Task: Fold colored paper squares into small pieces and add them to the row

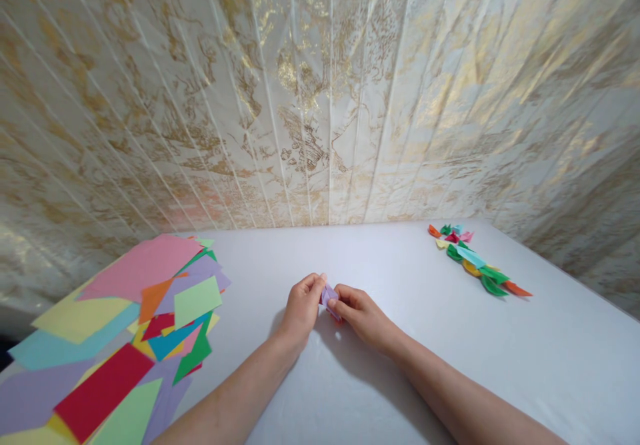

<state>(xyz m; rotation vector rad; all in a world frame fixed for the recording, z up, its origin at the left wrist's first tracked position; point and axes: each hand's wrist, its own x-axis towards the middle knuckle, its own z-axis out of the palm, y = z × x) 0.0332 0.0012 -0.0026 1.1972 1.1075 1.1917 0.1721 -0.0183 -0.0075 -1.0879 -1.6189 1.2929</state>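
Note:
A small folded piece of lilac paper (329,296) is pinched between both of my hands, low over the white table (380,258) near its middle. My left hand (301,310) holds its left side with thumb and forefinger. My right hand (361,314) grips its right side, fingers curled around the lower end. Most of the paper is hidden by my fingers.
A loose heap of coloured paper sheets (120,332) covers the table's left side, some overhanging the edge. A row of small folded paper pieces (473,262) in green, red, yellow and teal lies at the back right. A marbled gold-and-white wall (320,98) stands behind the table.

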